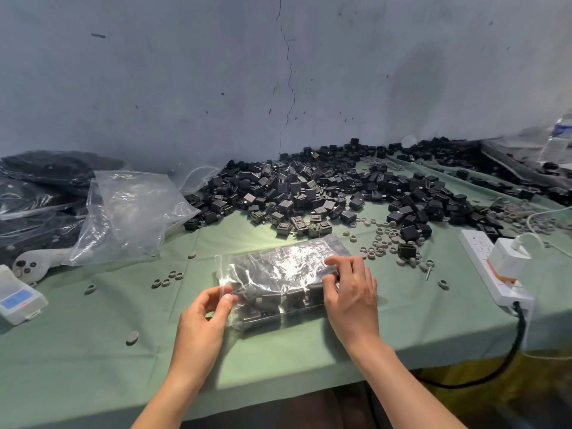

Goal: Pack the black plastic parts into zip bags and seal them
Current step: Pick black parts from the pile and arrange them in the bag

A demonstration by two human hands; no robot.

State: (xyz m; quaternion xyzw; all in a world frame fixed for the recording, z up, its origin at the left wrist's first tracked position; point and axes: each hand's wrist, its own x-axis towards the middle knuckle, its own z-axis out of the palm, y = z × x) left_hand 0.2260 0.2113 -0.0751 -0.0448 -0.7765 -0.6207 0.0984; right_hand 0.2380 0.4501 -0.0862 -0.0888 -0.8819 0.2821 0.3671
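Note:
A clear zip bag [278, 274] filled with black plastic parts lies flat on the green table cloth [93, 351] in front of me. My left hand [204, 320] pinches the bag's near left corner between thumb and fingers. My right hand [349, 292] lies on the bag's right side, with its curled fingers gripping the plastic and a part under it. A big heap of loose black parts [309, 190] spreads across the table behind the bag.
Empty clear bags [130, 212] and filled dark bags [40, 193] lie at the left. A white scale [18, 298] sits at the left edge. Small grey rings [383, 239] are scattered about. A white power strip [495, 270] with a plugged charger lies at the right.

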